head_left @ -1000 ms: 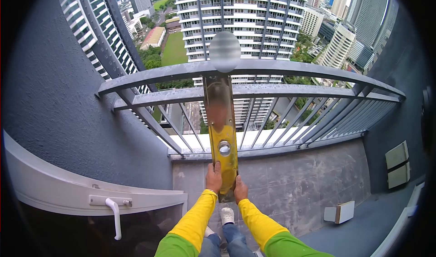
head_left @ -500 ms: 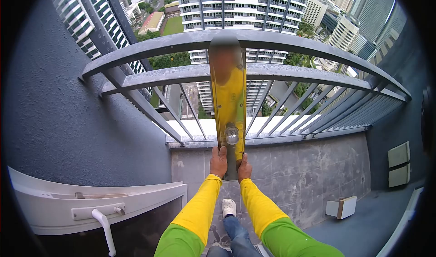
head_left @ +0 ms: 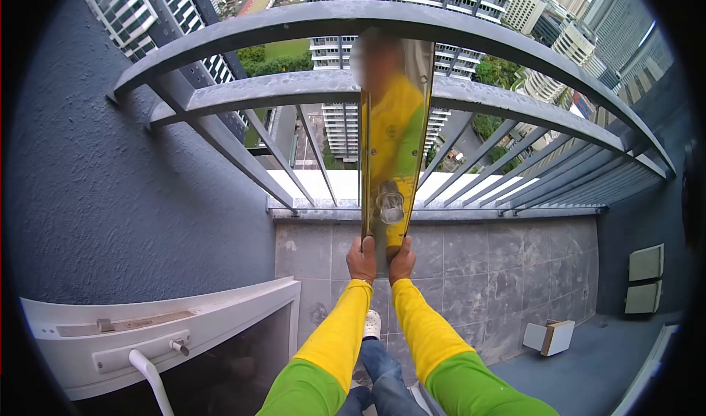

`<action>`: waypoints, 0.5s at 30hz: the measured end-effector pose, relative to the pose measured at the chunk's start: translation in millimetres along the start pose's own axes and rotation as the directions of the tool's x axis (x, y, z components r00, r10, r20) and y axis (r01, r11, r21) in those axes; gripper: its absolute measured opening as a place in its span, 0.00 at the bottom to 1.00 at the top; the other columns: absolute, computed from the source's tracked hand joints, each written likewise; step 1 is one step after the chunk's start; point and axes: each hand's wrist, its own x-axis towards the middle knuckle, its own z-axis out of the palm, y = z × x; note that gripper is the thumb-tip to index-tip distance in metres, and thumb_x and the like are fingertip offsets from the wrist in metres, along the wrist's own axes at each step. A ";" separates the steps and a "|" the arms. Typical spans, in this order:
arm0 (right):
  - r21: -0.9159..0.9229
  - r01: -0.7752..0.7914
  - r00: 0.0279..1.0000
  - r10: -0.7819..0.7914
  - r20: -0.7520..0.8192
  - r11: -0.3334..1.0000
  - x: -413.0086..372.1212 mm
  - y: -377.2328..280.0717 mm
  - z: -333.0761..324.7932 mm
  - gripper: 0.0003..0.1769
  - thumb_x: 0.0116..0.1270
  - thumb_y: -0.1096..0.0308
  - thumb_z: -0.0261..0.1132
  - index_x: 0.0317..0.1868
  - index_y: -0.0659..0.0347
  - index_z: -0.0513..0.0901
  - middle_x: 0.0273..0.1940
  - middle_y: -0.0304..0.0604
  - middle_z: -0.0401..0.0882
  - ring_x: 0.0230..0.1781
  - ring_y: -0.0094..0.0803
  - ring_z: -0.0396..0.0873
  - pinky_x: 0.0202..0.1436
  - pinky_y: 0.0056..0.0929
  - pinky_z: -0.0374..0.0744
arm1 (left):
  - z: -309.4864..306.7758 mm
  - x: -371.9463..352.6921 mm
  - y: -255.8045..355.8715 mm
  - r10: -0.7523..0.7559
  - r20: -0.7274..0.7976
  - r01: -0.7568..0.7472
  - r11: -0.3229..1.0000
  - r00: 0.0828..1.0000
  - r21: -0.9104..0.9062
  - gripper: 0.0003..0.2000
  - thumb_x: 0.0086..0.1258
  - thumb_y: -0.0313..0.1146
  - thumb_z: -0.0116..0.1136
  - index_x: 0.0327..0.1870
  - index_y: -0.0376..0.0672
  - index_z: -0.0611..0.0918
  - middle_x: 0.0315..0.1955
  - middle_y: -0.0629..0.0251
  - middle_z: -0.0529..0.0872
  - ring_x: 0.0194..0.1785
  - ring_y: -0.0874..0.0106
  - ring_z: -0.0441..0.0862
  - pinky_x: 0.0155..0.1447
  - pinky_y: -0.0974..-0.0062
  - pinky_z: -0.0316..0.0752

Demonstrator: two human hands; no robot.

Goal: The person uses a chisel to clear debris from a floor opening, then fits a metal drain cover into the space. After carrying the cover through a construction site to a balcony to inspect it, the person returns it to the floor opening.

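A long, narrow mirrored panel [head_left: 397, 147] with gold-coloured side edges stands upright before me, its top overlapping the railing in this view. Its shiny face reflects yellow and green clothing. Low on that face sits a clear, rounded glass-like piece [head_left: 390, 201], with small screws or dots higher up. My left hand [head_left: 362, 260] is closed around the panel's lower left edge, thumb up on the side. Gripping the lower right edge is my right hand [head_left: 402, 261], close to the left one. The fingers behind the panel are hidden.
A grey metal railing [head_left: 515, 109] curves across the balcony, with tall buildings beyond. Grey floor tiles [head_left: 471, 269] lie below. At left, a white door [head_left: 243, 320] with a lever handle stands ajar. A small white box-like piece [head_left: 557, 337] sits at right, near wall-mounted covers [head_left: 645, 280].
The panel and both hands have shifted slightly right in view, and the panel has turned a little. The railing sits higher in view, and my front foot shows less.
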 end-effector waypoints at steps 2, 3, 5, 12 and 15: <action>-0.030 -0.025 1.000 0.025 -0.014 0.999 0.3 4.4 2.0 0.42 0.72 0.32 0.45 0.28 0.68 0.80 0.22 0.35 0.72 0.25 0.25 0.68 0.29 0.31 0.67 | 7.4 -4.5 -10.1 -0.028 -0.024 0.027 0.999 0.999 -0.016 0.32 0.70 0.66 0.44 0.30 0.39 0.76 0.24 0.45 0.78 0.32 0.42 0.75 0.36 0.55 0.69; 0.003 0.023 0.999 -0.023 -0.039 1.000 2.4 8.3 6.4 0.42 0.72 0.32 0.45 0.29 0.68 0.80 0.22 0.35 0.72 0.25 0.25 0.68 0.29 0.32 0.68 | 11.2 -3.0 -12.6 0.003 -0.064 -0.003 1.000 0.998 0.002 0.32 0.70 0.66 0.43 0.30 0.38 0.76 0.24 0.45 0.78 0.32 0.42 0.75 0.35 0.55 0.69; 0.040 0.074 0.995 -0.071 -0.066 0.996 10.2 17.4 13.0 0.42 0.71 0.31 0.46 0.29 0.68 0.80 0.22 0.35 0.73 0.25 0.25 0.69 0.29 0.32 0.68 | 16.9 5.4 -21.6 0.040 -0.103 -0.038 0.999 0.994 0.022 0.33 0.70 0.66 0.43 0.30 0.38 0.77 0.24 0.45 0.78 0.31 0.42 0.75 0.35 0.55 0.69; 0.018 0.063 0.995 -0.062 -0.074 0.998 -24.5 -5.1 -6.1 0.40 0.71 0.30 0.46 0.23 0.61 0.76 0.20 0.31 0.70 0.21 0.20 0.65 0.23 0.25 0.61 | -1.3 -17.0 11.2 0.004 -0.052 -0.007 0.999 0.999 -0.042 0.32 0.72 0.64 0.43 0.28 0.39 0.79 0.17 0.60 0.77 0.23 0.62 0.78 0.30 0.65 0.70; -0.063 0.036 0.998 -0.039 -0.044 0.997 -42.3 -36.5 -21.0 0.39 0.72 0.31 0.45 0.18 0.59 0.72 0.16 0.31 0.66 0.18 0.22 0.63 0.21 0.28 0.59 | -4.8 -32.2 42.7 -0.068 -0.046 0.063 0.993 0.997 -0.100 0.33 0.76 0.62 0.37 0.25 0.39 0.78 0.17 0.64 0.76 0.23 0.70 0.74 0.30 0.69 0.67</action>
